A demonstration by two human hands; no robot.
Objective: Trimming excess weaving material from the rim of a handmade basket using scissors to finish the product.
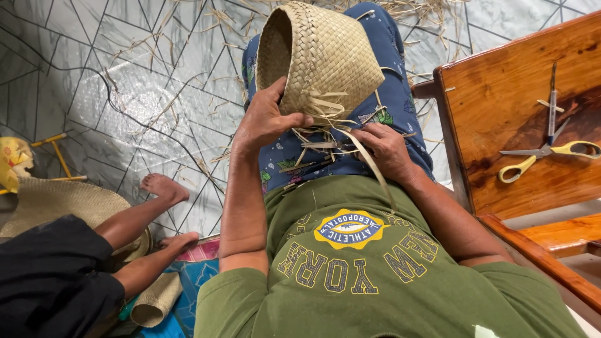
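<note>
At the frame's centre, the left hand (266,119) grips the woven basket (319,56) by its lower edge on the lap; the right hand (385,150) pinches loose strips (325,134), scissors (548,153) lying well apart at right.

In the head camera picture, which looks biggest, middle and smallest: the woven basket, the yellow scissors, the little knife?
1. Woven basket, steadied by the left hand, biggest.
2. Yellow-handled scissors.
3. Small knife, smallest.
The basket sits nearer the camera, so it looks extra large.
</note>
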